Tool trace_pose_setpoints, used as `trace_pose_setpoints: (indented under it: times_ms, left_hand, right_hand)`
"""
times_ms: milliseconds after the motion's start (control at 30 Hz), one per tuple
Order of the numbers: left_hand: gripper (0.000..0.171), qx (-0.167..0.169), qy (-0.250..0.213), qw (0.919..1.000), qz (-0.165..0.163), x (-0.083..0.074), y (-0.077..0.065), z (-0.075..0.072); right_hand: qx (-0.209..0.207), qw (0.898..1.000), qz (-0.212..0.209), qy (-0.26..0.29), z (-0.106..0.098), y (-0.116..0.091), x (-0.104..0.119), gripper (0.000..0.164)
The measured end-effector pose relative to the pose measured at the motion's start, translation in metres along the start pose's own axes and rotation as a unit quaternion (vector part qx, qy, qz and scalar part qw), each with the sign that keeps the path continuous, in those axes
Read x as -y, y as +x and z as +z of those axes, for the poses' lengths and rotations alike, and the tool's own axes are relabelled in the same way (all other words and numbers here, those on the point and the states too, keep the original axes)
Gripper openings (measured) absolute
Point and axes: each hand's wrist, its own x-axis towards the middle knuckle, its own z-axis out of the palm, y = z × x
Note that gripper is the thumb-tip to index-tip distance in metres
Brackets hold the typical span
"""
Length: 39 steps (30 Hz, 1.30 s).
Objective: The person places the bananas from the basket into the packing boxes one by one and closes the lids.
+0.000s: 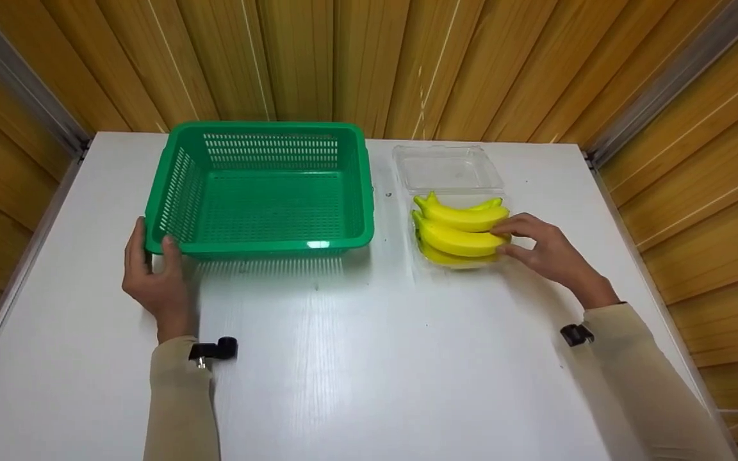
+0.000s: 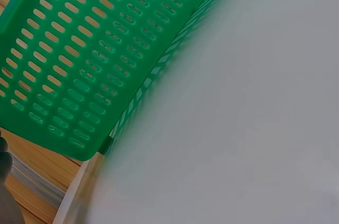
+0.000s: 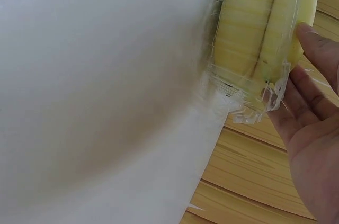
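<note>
A green plastic basket (image 1: 266, 248) with slotted walls stands on the left of the table. My left hand (image 1: 154, 285) grips its front left corner, thumb over the front rim and fingers along the outer left side. In the left wrist view, the basket wall (image 2: 79, 49) fills the upper left and only a bit of the fingers (image 2: 5, 163) shows. Several yellow bananas (image 1: 462, 243) lie in a clear plastic clamshell box (image 1: 449, 173) with its lid folded back. My right hand (image 1: 548, 253) pinches the right end of a banana (image 3: 246, 28) between thumb and fingers, at the box's edge.
The white table (image 1: 343, 358) carries the basket and the box side by side, a narrow gap between them. Wood-patterned panels (image 1: 369, 64) rise behind and on both sides. Small black camera mounts (image 1: 215, 349) sit on both wrists.
</note>
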Motion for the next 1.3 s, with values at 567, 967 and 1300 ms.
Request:
trace_pose_setpoints:
  times_ms: [567, 967, 1300]
  left_hand:
    - [0.057, 0.047, 0.114, 0.9924, 0.001, 0.018, 0.017, -0.01]
    - [0.05, 0.068, 0.047, 0.982, 0.17, -0.09, -0.01, 0.043]
    - [0.055, 0.231, -0.04, 0.9529, 0.192, -0.112, -0.034, 0.121]
  right_hand:
    - [-0.003, 0.999, 0.018, 0.026, -0.007, -0.001, 0.003, 0.035]
    - [-0.056, 0.997, 0.049, 0.037, -0.019, 0.015, 0.007, 0.035]
    - [-0.091, 0.987, 0.108, 0.082, -0.022, 0.032, 0.006, 0.044]
